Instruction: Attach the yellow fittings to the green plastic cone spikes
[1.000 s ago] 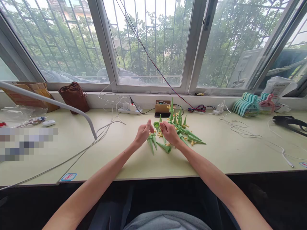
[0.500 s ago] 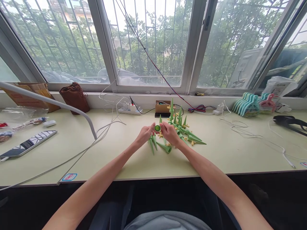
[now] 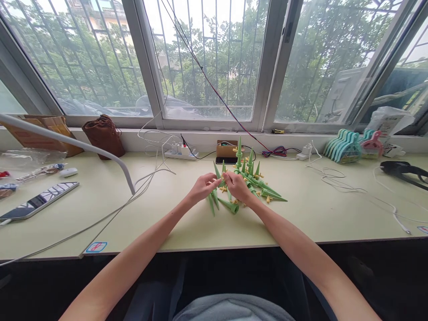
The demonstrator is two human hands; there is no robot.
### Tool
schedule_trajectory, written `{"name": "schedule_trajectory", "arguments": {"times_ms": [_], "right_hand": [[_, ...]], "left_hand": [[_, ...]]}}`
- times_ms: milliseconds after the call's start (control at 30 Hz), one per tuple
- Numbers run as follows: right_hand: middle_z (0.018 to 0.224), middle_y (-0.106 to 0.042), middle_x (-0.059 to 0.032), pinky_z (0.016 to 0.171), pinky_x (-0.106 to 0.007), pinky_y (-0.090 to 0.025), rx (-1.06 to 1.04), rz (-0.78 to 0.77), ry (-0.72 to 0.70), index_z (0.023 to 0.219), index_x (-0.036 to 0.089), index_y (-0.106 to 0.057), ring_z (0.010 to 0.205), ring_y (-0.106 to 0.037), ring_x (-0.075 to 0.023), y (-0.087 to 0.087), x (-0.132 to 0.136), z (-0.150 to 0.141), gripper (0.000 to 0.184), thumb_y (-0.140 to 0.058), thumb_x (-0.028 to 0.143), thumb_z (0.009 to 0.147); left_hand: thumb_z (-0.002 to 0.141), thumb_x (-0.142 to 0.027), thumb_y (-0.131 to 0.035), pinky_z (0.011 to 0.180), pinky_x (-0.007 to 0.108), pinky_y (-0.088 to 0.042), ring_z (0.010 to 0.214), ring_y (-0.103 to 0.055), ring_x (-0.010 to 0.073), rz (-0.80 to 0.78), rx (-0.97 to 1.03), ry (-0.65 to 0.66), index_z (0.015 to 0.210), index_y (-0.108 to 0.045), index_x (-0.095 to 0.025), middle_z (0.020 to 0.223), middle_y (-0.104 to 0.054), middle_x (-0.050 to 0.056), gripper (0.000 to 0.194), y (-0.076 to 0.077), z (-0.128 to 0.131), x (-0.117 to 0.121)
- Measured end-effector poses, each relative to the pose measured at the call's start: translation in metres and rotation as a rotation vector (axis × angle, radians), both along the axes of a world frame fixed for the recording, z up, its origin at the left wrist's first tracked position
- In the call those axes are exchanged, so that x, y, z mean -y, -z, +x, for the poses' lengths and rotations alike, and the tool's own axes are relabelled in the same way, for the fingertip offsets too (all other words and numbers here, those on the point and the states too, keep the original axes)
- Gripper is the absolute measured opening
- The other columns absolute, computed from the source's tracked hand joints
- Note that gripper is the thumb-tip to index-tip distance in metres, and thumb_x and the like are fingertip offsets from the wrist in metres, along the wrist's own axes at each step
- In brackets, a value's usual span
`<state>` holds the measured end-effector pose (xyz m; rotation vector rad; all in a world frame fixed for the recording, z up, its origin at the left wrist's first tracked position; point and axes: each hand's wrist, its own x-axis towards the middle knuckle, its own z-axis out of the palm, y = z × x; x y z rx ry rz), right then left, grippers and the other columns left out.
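Observation:
Between my two hands is a green plastic watering spike [image 3: 216, 169], its pointed tip tilted up and to the left. My right hand [image 3: 236, 185] is closed around its wide end, which is mostly hidden by the fingers. From the other side, my left hand [image 3: 202, 186] meets it with bent fingers and thumb in a loose pinch. Just below the hands lie more green spikes, including one hollow cone [image 3: 230, 206] with its round mouth facing right. To the right of my right hand is a heap of spikes [image 3: 274, 195] with small yellow valves [image 3: 268, 199]; several stand upright.
Behind the heap are a small cardboard box [image 3: 228, 146] and a dark phone [image 3: 226, 160]. White cables [image 3: 147, 176] cross the desk on the left, near a power strip [image 3: 182, 154]. Turquoise hangers [image 3: 344, 147] stand at the right; a brown pouch [image 3: 104, 137] is back left.
The held spike has turned: its round open end faced me before, and now its tip points up and left. My left fingers have loosened and shifted slightly.

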<state>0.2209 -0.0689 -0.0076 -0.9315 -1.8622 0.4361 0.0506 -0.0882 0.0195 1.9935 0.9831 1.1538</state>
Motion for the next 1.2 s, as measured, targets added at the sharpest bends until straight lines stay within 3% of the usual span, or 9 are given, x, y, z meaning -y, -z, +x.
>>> {"name": "schedule_trajectory", "arguments": {"times_ms": [467,767,967,1200], "right_hand": [[0.056,-0.042,0.0026,0.053,-0.026,-0.025,0.092,0.022,0.037,0.067,0.022,-0.035,0.051,-0.034,-0.0118,0.002,-0.003,0.001,0.041,-0.034,0.045,0.1],[0.055,-0.043,0.0021,0.053,-0.026,-0.026,0.139,-0.006,0.075,0.065,0.022,-0.037,0.051,-0.035,-0.0121,0.006,-0.008,0.002,0.044,-0.032,0.047,0.101],[0.057,-0.046,0.0008,0.055,-0.027,-0.029,0.106,-0.034,0.056,0.062,0.021,-0.039,0.053,-0.039,-0.0123,0.003,-0.007,0.002,0.048,-0.031,0.048,0.1],[0.055,-0.042,0.0024,0.054,-0.027,-0.026,0.045,-0.027,0.074,0.062,0.021,-0.036,0.052,-0.035,-0.012,0.001,-0.004,0.0,0.047,-0.035,0.049,0.099]], "left_hand": [[0.08,-0.052,-0.064,0.062,0.027,-0.051,0.072,-0.061,0.0153,0.096,0.001,-0.03,0.069,-0.059,-0.016,0.08,-0.054,0.003,0.038,0.01,-0.003,-0.009],[0.088,-0.035,-0.06,0.062,0.026,-0.05,0.067,-0.057,0.0122,0.339,-0.156,-0.093,0.088,-0.069,-0.019,0.086,-0.062,0.005,0.019,0.016,-0.006,-0.012],[0.09,-0.032,-0.059,0.063,0.026,-0.049,0.068,-0.056,0.0121,0.478,-0.214,-0.114,0.097,-0.072,-0.023,0.089,-0.062,0.004,0.017,0.021,-0.008,-0.016],[0.088,-0.035,-0.06,0.064,0.028,-0.052,0.071,-0.061,0.0131,0.363,-0.185,-0.179,0.094,-0.067,-0.021,0.095,-0.064,0.005,0.017,0.018,-0.003,-0.014]]}}
